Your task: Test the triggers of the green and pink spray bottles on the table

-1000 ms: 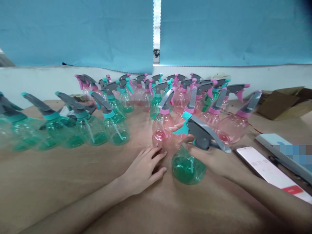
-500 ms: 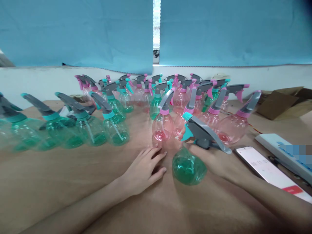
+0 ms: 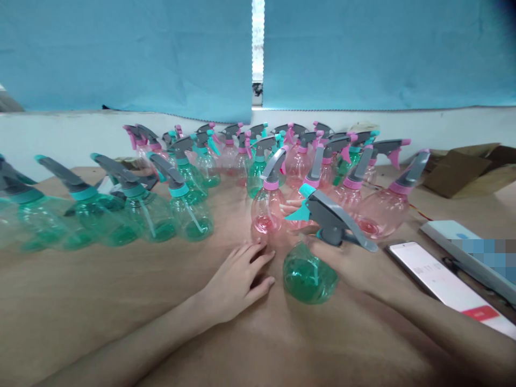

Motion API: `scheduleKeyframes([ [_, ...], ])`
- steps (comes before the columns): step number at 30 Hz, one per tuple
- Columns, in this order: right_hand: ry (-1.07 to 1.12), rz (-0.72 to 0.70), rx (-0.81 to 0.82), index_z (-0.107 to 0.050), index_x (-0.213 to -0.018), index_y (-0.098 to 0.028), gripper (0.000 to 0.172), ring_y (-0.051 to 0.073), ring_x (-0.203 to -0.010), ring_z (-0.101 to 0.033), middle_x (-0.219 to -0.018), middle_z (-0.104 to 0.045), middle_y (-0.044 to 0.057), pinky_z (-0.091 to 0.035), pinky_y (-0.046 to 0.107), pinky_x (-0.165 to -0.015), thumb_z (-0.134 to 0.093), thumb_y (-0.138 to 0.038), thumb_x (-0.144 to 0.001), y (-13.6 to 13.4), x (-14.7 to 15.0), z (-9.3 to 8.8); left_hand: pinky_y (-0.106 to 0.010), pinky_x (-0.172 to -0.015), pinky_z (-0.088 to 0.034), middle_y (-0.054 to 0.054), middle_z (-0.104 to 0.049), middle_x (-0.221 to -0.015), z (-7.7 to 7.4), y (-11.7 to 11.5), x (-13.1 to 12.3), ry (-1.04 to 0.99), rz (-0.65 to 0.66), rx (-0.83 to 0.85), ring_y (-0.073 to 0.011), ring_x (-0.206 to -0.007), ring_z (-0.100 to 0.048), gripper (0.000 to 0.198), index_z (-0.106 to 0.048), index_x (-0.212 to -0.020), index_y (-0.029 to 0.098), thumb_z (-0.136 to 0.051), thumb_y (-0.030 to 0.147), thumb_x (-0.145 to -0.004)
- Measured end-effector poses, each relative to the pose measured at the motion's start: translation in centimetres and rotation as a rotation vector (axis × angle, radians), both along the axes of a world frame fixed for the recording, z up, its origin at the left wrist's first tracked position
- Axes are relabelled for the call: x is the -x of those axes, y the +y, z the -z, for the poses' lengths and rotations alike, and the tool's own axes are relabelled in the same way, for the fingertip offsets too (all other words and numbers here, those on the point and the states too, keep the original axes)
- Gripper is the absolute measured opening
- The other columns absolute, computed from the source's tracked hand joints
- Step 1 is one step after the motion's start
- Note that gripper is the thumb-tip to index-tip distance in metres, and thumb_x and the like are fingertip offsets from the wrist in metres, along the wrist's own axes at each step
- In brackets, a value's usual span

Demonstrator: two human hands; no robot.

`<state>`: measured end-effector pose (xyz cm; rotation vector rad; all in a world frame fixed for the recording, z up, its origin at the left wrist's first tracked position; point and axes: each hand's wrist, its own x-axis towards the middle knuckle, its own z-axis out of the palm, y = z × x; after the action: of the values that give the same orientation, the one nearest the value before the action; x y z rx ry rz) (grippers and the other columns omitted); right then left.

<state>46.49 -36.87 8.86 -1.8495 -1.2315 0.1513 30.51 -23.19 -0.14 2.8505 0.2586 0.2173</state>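
Green plastic spray bottle (image 3: 310,274) tilts in the right hand (image 3: 346,263), clamped at its neck. The 2 hands stay apart; the left hand (image 3: 236,279) lies flat, just beside a pink spray bottle (image 3: 266,212). Right of the right hand, a phone (image 3: 439,274) shows a red button, its writing too small to read.

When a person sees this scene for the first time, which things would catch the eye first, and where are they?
Rows of spray bottles catch the eye first: green bottles on the left, pink bottles on the right. In the centre, the right hand grips a green bottle by its neck, and the left hand rests on the brown table before a pink bottle. A blue curtain hangs behind them.
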Motion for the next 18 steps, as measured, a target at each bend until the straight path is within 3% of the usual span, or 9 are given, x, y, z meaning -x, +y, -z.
scheduleKeyframes([
  [3,0.041,-0.003,0.046,-0.034,-0.055,-0.027,0.019,0.021,-0.053,-0.056,-0.05,-0.049,0.0,-0.048,0.03,-0.046,-0.046,-0.037,-0.067,-0.06,0.0,0.04,-0.053,-0.107,-0.036,-0.014,-0.048,-0.142,0.01,0.0,0.01,0.0,-0.001,-0.001,-0.0316,-0.132,-0.042,0.047,-0.049,-0.136,0.018,-0.048,0.039,-0.095],
  [12,0.061,0.008,0.073,-0.051,-0.062,-0.026,0.017,0.024,-0.063,-0.062,-0.056,-0.057,0.002,-0.052,0.035,-0.054,-0.048,-0.04,-0.07,-0.05,-0.37,0.56,-0.054,-0.107,-0.036,-0.014,-0.048,-0.143,0.2,0.01,0.02,-0.014,0.001,-0.004,-0.0323,-0.133,-0.041,0.046,-0.049,-0.136,0.019,-0.049,0.039,-0.095],
  [18,0.071,-0.022,0.054,-0.053,-0.064,-0.026,0.007,0.022,-0.062,-0.061,-0.058,-0.058,0.001,-0.049,0.03,-0.052,-0.05,-0.029,-0.069,-0.11,-0.21,0.27,-0.054,-0.11,-0.033,-0.014,-0.047,-0.143,0.26,0.16,0.11,0.001,0.01,-0.017,-0.0313,-0.134,-0.041,0.047,-0.047,-0.138,0.019,-0.047,0.04,-0.096],
])
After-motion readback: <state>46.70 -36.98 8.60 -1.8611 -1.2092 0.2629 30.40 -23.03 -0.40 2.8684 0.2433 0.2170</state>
